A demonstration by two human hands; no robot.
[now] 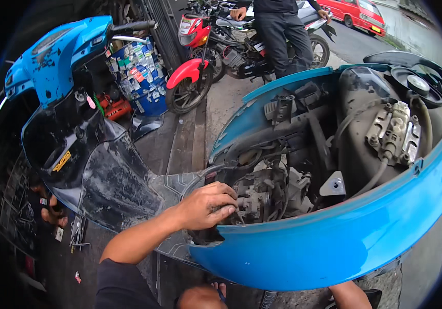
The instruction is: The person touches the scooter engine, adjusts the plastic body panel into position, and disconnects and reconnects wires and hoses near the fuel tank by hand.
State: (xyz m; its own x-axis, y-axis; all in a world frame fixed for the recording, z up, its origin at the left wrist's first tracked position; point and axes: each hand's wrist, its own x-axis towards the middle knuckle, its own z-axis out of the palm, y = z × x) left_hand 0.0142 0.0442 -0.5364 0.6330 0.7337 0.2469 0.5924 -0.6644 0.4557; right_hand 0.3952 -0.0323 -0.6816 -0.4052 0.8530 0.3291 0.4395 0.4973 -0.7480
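While your left hand (206,206) is reaching into the open body of the blue scooter (334,242), the main risk is coming from the crowded space around it. Your fingers are curling down over the grey engine part (262,198), and hoses and cables (241,165) are running just above and beside your knuckles. If you are pulling or twisting hard, your hand could be slipping and catching one of these lines, or scraping against the sharp edge of the blue side panel just near of your wrist. The parts are looking dusty and oily, so the grip may be poor.

Your left hand is mostly closed, the fingertips pressing on the engine part or something small on it; I cannot tell whether it is holding a tool or a bolt, because the fingers are hiding it. The engine part is lying directly under and slightly right of your fingers, touching them, deep inside the body. Your right hand is not showing; only the forearm (349,294) is appearing at the near edge, below the panel, so its state is unknown.

Far behind, another person (282,31) is standing beside a red motorcycle (195,56).
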